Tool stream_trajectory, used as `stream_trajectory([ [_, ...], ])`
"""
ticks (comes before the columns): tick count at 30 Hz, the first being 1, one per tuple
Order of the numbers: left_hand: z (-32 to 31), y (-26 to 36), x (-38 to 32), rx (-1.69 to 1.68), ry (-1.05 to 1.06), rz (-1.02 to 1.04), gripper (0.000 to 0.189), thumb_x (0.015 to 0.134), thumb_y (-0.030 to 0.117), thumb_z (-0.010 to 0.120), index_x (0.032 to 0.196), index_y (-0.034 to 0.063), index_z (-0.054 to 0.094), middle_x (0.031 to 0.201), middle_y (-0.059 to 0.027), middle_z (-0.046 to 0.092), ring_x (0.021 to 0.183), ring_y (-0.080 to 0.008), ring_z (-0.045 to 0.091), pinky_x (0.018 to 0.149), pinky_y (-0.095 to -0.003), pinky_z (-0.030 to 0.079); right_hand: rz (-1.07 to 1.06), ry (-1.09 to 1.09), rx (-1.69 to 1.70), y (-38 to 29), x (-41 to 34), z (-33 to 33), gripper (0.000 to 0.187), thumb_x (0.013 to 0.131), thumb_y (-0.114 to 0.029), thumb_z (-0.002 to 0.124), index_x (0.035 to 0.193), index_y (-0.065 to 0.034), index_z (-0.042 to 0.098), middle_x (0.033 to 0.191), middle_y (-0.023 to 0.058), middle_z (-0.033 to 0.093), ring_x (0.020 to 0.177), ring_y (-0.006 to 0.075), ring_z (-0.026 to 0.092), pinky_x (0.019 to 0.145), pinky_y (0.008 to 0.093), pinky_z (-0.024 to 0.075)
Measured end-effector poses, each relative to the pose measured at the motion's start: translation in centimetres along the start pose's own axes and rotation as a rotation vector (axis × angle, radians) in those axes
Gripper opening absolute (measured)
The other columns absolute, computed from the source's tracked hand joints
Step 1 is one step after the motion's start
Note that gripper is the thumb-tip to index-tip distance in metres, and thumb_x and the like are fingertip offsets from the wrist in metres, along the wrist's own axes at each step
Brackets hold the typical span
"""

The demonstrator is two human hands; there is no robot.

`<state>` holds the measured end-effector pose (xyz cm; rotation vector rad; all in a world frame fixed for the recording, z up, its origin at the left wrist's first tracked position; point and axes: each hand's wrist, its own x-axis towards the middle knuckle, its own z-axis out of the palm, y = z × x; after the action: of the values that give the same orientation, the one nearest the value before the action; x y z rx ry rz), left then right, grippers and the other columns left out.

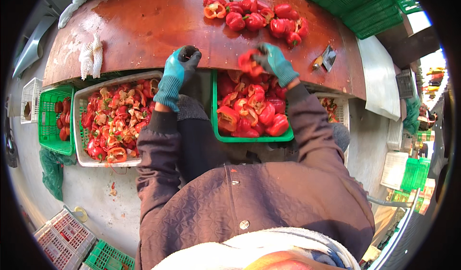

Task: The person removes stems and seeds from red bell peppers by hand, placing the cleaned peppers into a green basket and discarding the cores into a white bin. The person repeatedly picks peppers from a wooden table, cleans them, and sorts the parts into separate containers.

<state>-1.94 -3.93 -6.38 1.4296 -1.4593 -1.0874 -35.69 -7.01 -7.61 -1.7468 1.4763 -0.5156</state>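
My right hand, in a teal and dark coated glove, grips a red bell pepper, blurred, at the table's near edge. Below it a green plastic crate holds cored red bell peppers. My left hand, gloved the same way, is curled above the table edge; whether something small is inside it I cannot tell. Further back on the reddish wooden table lies a group of red bell peppers, some cut open. A broad-bladed tool with a wooden handle rests at the right.
On the left, a white crate holds pepper cores and scraps, beside a green crate with some peppers. White foam netting lies at the table's left. Green crates stand at the back right. Another white crate is partly behind my right arm.
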Motion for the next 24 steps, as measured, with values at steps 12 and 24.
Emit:
stream_trajectory([
  [12,2.6,0.6,0.6,0.107,0.01,0.086,0.031,0.089,0.03,0.069,0.105,0.0028,0.067,0.091,-0.0111,0.071,0.077,-0.0186,0.067,0.074,-0.0338,0.054,-0.203,0.344,-1.118,-8.1,12.3,1.8,0.049,0.083,-0.034,0.064,0.129,-0.0168,0.055,0.105,0.0145,0.064,0.094,0.0329,0.067,0.075,0.0492,0.0541],
  [24,10.0,-0.6,6.8,0.151,-0.142,0.392,0.071,0.08,0.013,0.079,0.144,0.0146,0.047,0.123,-0.0101,0.062,0.114,-0.0222,0.059,0.096,-0.0303,0.05,0.065,-0.073,0.225,-5.3,4.9,0.8,0.051,0.085,-0.033,0.073,0.126,-0.0062,0.058,0.113,0.005,0.065,0.1,0.0176,0.062,0.086,0.0316,0.0504],
])
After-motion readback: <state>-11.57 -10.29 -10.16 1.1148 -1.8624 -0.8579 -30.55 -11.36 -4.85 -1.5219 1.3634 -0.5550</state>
